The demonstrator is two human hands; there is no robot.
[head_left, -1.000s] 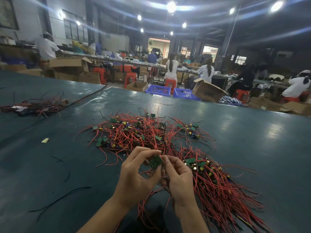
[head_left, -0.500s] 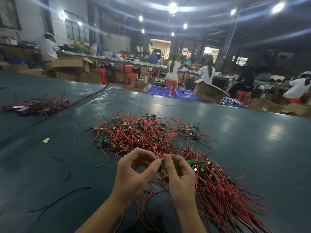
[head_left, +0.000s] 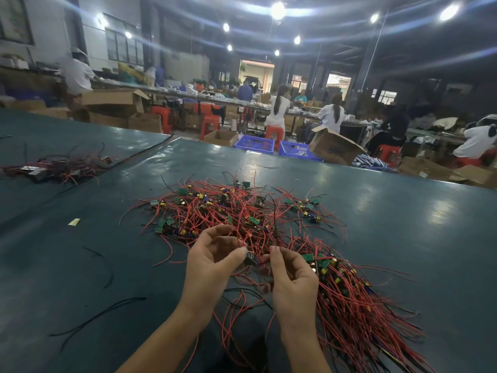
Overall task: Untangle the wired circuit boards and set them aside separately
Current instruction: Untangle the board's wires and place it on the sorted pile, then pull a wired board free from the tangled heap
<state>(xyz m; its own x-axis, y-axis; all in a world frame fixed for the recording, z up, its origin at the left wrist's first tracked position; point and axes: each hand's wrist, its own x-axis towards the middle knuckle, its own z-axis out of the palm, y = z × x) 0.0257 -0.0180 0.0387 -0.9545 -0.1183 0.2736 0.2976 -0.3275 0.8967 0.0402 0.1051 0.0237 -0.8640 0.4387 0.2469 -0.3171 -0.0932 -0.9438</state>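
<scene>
A glossy green desk fills the lower frame, with cardboard boxes and blue crates beyond it. Wired circuit boards lie tangled at centre; the fingers of the left hand and the right hand pinch one.

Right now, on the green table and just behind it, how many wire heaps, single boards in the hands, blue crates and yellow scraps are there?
Wire heaps: 3, middle, right, far left
Wired board pinched between left hand and right hand: 1
Blue crates: 2
Yellow scrap: 1
Total: 7
</scene>
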